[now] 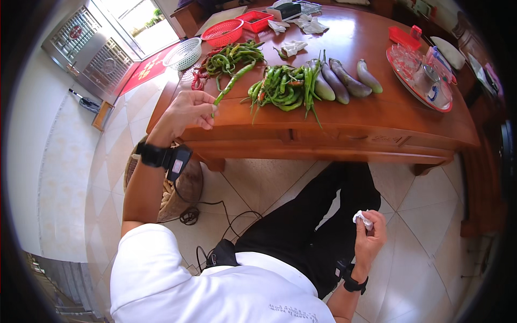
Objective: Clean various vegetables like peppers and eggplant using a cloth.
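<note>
My left hand (194, 109) pinches the lower end of a long green chili pepper (234, 82) above the near left part of the wooden table. Beyond it lies a pile of green peppers (230, 58) with red ones (197, 80) at its left edge. Another heap of green peppers (284, 87) sits at the table's front, beside several purple eggplants (350, 80). Down to the right, over the floor beside my leg, my right hand (370, 234) holds a crumpled white tissue (362, 220) between thumb and fingers.
A white colander (183, 53), a red round basket (222, 32) and a red rectangular basket (256, 21) stand at the back left of the table (343, 121). Crumpled tissues (309, 24) lie behind. A red-rimmed tray (424, 101) of glasses is at right. Below my left arm stands a woven basket (190, 189), near cables (224, 206).
</note>
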